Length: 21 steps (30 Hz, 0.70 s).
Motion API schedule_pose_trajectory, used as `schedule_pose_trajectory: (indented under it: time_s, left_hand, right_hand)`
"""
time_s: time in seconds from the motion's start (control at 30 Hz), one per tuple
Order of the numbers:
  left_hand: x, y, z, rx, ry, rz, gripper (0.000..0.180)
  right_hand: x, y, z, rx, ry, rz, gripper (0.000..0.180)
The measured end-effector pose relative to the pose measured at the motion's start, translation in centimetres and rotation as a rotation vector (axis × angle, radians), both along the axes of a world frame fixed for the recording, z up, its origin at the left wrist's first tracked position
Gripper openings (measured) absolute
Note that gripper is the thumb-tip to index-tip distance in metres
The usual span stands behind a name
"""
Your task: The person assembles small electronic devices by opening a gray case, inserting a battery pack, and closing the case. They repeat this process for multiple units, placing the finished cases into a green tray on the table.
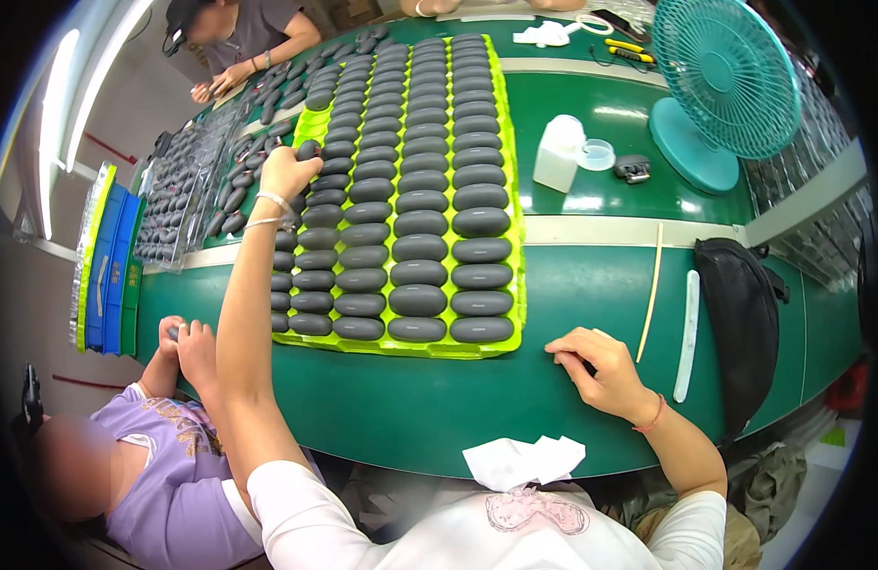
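Observation:
My left hand (289, 175) reaches to the far left part of the bright green tray (401, 348), its fingers closed on a dark grey oval case (309, 150). That case is at the row's far end, by a bare patch of tray. Rows of similar smooth oval cases (420, 249) fill most of the tray. My right hand (598, 369) rests on the green table to the right of the tray's near corner. Its fingers are loosely bent, the thumb apart from them, and nothing shows in them.
Loose cases (235, 198) and clear plastic trays (168, 214) lie left. A person in purple (178, 475) sits close at my left; another works across the table. To the right are a teal fan (719, 85), white bottle (558, 154), black pouch (738, 332) and crumpled tissue (524, 460).

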State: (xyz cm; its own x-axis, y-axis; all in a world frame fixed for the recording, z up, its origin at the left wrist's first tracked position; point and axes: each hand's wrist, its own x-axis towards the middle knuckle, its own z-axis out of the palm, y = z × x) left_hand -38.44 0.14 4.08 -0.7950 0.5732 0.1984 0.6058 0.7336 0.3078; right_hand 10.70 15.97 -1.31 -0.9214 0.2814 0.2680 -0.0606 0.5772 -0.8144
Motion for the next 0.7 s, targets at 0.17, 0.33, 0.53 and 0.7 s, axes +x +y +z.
schedule_pose_trajectory:
  time_s: [0.17,0.33,0.53,0.7]
  left_hand:
    - [19.5,6.1,3.3,0.396,0.240,-0.493,0.024]
    - [33.8,4.1,2.9,0.317,0.248,-0.880,0.047]
    - [37.7,4.4,-1.9,0.218,0.446,-1.081,0.034]
    - [37.6,4.5,-3.0,0.245,0.290,-1.055,0.040]
  right_hand:
    - [2.0,1.5,0.4,-0.357,-0.114,-0.103,0.014]
    - [1.6,1.6,1.9,-1.088,0.014,0.048,0.042]
    - [3.1,3.0,0.8,-1.535,-0.108,0.197,0.057]
    - [3.2,3.0,-0.1,-1.520,-0.064,0.151,0.045]
